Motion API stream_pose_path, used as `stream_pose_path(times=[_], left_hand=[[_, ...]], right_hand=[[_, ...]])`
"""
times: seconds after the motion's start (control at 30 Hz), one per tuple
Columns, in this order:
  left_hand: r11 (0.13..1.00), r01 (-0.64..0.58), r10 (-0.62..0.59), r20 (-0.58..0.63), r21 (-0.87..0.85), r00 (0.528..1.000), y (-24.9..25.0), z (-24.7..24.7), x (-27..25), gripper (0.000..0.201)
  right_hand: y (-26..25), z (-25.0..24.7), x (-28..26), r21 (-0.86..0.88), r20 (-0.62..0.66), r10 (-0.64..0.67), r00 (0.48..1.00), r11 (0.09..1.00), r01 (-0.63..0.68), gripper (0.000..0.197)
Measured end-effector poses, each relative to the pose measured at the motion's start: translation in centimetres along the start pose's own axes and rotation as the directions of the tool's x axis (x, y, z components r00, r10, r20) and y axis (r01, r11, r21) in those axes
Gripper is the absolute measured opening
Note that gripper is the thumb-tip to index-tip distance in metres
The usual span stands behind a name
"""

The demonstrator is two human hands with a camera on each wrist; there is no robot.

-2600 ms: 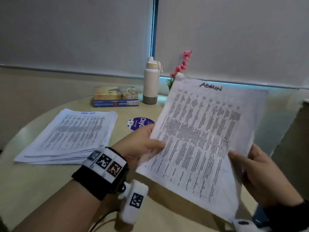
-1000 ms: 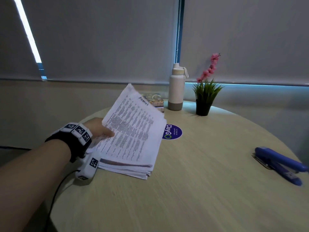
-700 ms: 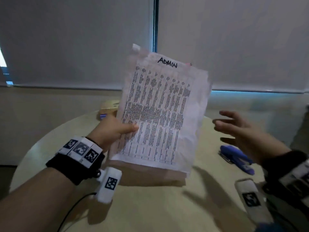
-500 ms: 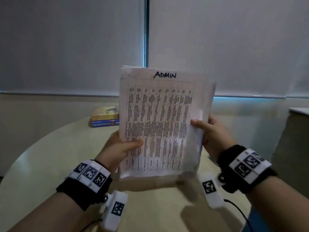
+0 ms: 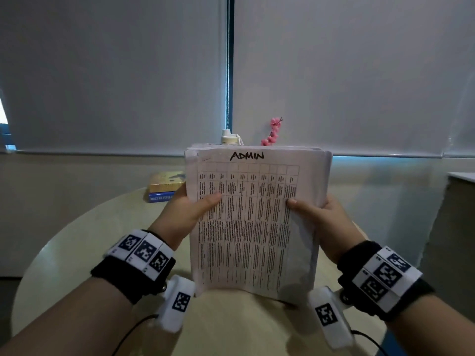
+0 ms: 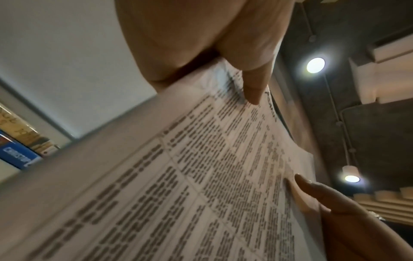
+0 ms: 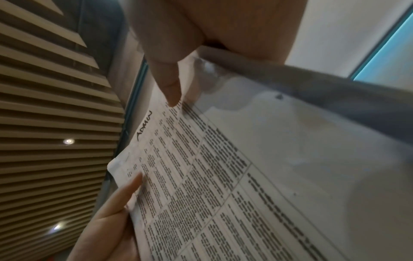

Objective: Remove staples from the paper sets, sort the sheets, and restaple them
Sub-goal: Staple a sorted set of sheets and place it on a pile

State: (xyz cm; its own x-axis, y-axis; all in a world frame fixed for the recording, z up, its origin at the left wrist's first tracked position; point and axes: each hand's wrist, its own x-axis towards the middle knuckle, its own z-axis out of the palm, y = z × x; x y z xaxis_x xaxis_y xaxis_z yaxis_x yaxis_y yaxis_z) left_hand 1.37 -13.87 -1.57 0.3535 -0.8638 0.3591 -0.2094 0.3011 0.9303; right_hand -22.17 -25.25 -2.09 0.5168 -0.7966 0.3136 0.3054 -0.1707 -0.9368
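Note:
A thick stack of printed sheets (image 5: 252, 222) stands upright on the round table (image 5: 77, 253), its bottom edge on the tabletop. The front sheet carries a table of text and the handwritten word ADMIN. My left hand (image 5: 190, 211) grips the stack's left edge, thumb on the front. My right hand (image 5: 321, 217) grips the right edge the same way. In the left wrist view the stack (image 6: 201, 176) fills the frame under my thumb. In the right wrist view the stack (image 7: 223, 176) shows the ADMIN heading. The stapler is out of sight.
Two stacked books (image 5: 164, 186) lie at the table's back left. A white bottle (image 5: 230, 138) and pink flowers (image 5: 272, 132) peek over the stack's top. Roller blinds cover the window behind. A pale cabinet (image 5: 457, 227) stands to the right.
My left hand lifted the pile off the table and stood it upright. My right hand came in and took its right edge. The stack has lowered onto the tabletop.

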Motion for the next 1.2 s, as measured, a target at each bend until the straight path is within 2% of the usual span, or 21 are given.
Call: stream_pose_path(times=[0.07, 0.17, 0.23, 0.33, 0.4, 0.47, 0.53, 0.6, 0.77, 0.83, 0.9, 1.0, 1.07, 1.1, 1.2], left_hand=[[0.997, -0.066, 0.065, -0.035, -0.028, 0.997, 0.9, 0.4, -0.1, 0.047], [0.985, -0.149, 0.144, -0.064, -0.092, 0.988, 2.3, 0.9, -0.1, 0.062], [0.975, -0.188, 0.18, -0.075, -0.121, 0.981, 3.1, 0.9, 0.1, 0.065], [0.963, -0.234, 0.226, -0.077, -0.136, 0.971, 4.6, 0.5, 0.4, 0.064], [0.955, -0.27, 0.267, -0.041, -0.121, 0.963, 5.5, 0.4, 0.6, 0.06], [0.948, -0.292, 0.292, -0.021, -0.127, 0.956, 5.9, 0.6, 0.8, 0.044], [0.948, -0.288, 0.286, -0.034, -0.138, 0.958, 5.9, 1.0, 1.0, 0.025], [0.949, -0.29, 0.284, -0.063, -0.124, 0.957, 5.8, 1.2, 1.1, 0.017], [0.946, -0.308, 0.296, -0.118, -0.104, 0.948, 6.0, 1.3, 1.0, 0.024], [0.966, -0.233, 0.221, -0.118, -0.108, 0.968, 5.2, 1.0, 0.9, 0.033], [0.992, -0.119, 0.116, -0.061, -0.049, 0.991, 3.8, 0.4, 0.6, 0.041], [0.986, 0.059, -0.075, 0.106, 0.154, 0.991, 1.6, -0.7, -0.2, 0.032], [0.933, 0.158, -0.231, 0.2, 0.324, 0.952, 0.0, -1.3, -0.6, 0.026], [0.896, 0.201, -0.306, 0.224, 0.395, 0.925, -0.8, -1.7, -0.6, 0.027], [0.762, 0.267, -0.474, 0.226, 0.59, 0.851, -2.8, -2.1, -0.6, 0.031]], right_hand=[[-0.3, 0.2, -0.1, 0.001, 0.013, -0.011, 1.0, 1.0, 0.011, 0.048], [-1.1, 0.4, -0.1, -0.024, 0.001, -0.065, 0.998, 0.998, 0.065, 0.075], [-2.3, 0.6, 0.0, -0.038, -0.034, -0.139, 0.99, 0.99, 0.137, 0.081], [-4.5, 0.8, 0.4, -0.053, -0.083, -0.273, 0.958, 0.962, 0.269, 0.059], [-5.7, 1.2, 0.6, -0.113, -0.064, -0.338, 0.939, 0.937, 0.33, 0.046], [-6.3, 1.8, 1.0, -0.226, -0.039, -0.383, 0.923, 0.903, 0.365, 0.031], [-6.2, 2.3, 1.4, -0.329, -0.068, -0.424, 0.903, 0.864, 0.381, 0.017], [-6.0, 2.5, 1.7, -0.361, -0.111, -0.462, 0.88, 0.844, 0.397, 0.022], [-6.1, 2.8, 1.5, -0.303, -0.184, -0.468, 0.864, 0.864, 0.403, 0.019], [-5.5, 2.6, 1.2, -0.224, -0.18, -0.397, 0.9, 0.908, 0.355, 0.022], [-4.3, 2.1, 0.9, -0.15, -0.129, -0.253, 0.959, 0.961, 0.234, 0.03], [-1.8, 0.6, 0.2, -0.233, -0.033, 0.01, 0.999, 0.972, -0.018, 0.037], [-0.3, -0.7, -0.1, -0.379, 0.022, 0.164, 0.986, 0.914, -0.143, 0.035], [0.4, -1.4, -0.1, -0.478, 0.063, 0.252, 0.966, 0.857, -0.193, 0.037], [1.8, -2.5, -0.2, -0.76, 0.119, 0.513, 0.85, 0.598, -0.254, 0.045]])
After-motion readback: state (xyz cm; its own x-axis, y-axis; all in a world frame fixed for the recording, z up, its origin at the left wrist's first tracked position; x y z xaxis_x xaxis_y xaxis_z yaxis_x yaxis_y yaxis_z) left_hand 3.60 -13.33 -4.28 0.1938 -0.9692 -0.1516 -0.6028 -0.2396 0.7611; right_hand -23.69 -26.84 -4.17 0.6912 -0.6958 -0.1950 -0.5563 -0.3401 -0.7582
